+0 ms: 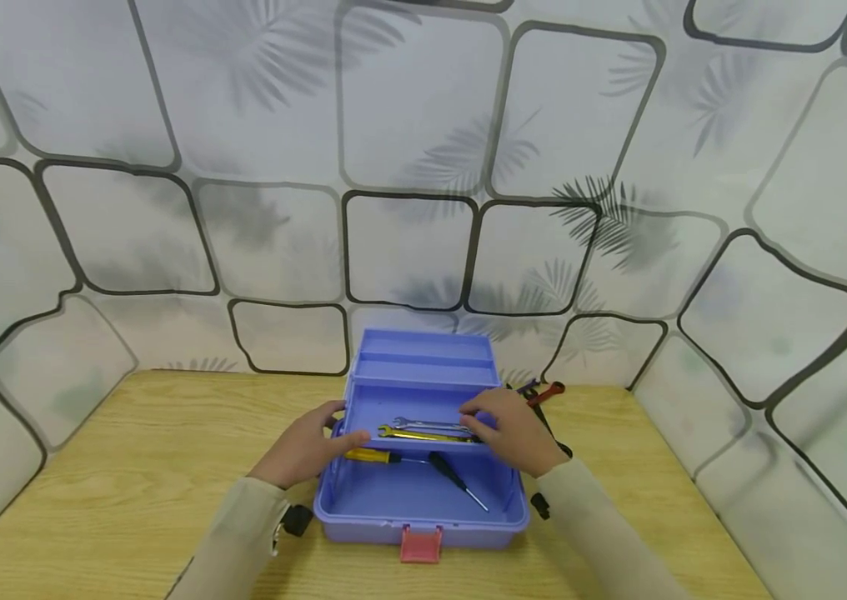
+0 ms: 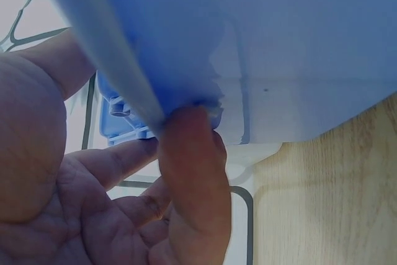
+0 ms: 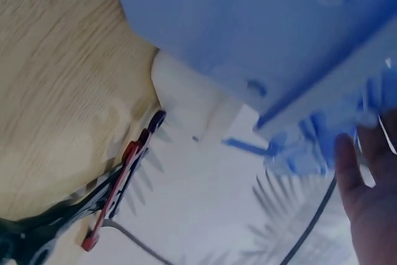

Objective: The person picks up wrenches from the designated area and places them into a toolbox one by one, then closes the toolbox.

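Note:
My left hand point(image 1: 307, 446) grips the left edge of the raised tray point(image 1: 386, 400) in a purple-blue toolbox point(image 1: 416, 533), its thumb near the tray's front corner. In the left wrist view the fingers point(image 2: 192, 172) lie against the toolbox's blue plastic edge. Over the tray's right end is my right hand point(image 1: 517, 429), fingers loosely bent above the ends of silver wrenches point(image 1: 427, 424). A gold wrench point(image 1: 423, 434) lies in front of them. Below, the toolbox holds a yellow-handled screwdriver point(image 1: 369, 455) and a black-handled screwdriver point(image 1: 449, 471).
Behind the toolbox's right side, red-handled pliers point(image 1: 547, 393) and other dark tools lie on the wooden table point(image 1: 168, 467). A pink latch point(image 1: 420, 545) hangs at the toolbox front. Its lid point(image 1: 423, 346) stands open against the patterned wall point(image 1: 408, 250).

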`<state>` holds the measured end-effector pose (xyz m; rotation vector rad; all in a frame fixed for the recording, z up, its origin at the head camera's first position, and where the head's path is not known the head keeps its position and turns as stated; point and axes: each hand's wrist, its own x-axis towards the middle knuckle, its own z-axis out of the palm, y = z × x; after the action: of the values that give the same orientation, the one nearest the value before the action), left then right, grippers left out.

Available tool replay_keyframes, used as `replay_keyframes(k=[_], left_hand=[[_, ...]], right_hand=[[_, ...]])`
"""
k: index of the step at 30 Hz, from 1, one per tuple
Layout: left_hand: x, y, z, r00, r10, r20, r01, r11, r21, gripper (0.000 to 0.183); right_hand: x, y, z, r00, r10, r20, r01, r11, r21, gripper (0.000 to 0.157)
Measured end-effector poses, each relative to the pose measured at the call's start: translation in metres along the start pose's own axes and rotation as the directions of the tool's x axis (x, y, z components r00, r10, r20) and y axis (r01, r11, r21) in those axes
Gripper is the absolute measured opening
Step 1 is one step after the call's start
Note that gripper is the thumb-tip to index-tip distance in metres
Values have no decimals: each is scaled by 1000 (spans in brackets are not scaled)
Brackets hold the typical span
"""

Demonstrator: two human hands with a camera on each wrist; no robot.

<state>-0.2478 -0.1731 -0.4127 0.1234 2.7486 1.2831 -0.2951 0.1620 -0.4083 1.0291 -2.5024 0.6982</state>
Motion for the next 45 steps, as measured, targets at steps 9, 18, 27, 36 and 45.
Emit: replay_keyframes(k=[9,18,27,36,45], left_hand=[[3,0,3,1000,4,9,-4,1000,2,83],[6,4,5,1000,11,16,-11,1000,5,84],[8,9,8,1000,20,22,-21,999,28,84],[2,5,-4,999,23,43,-28,994,104,85],[0,9,-7,998,29,63,-35,994,103,83]], right_hand=[[-39,30,-21,910,128,-394,-125,992,34,16],[-72,59,-28,808,257,-530,-305,952,-4,13],[-87,67,-43,802,562,-202,-588,802,-105,29],[-90,77,-30,707,703,73,-685,707,-177,42],[-86,69,-25,687,719,108,-693,692,-203,37]])
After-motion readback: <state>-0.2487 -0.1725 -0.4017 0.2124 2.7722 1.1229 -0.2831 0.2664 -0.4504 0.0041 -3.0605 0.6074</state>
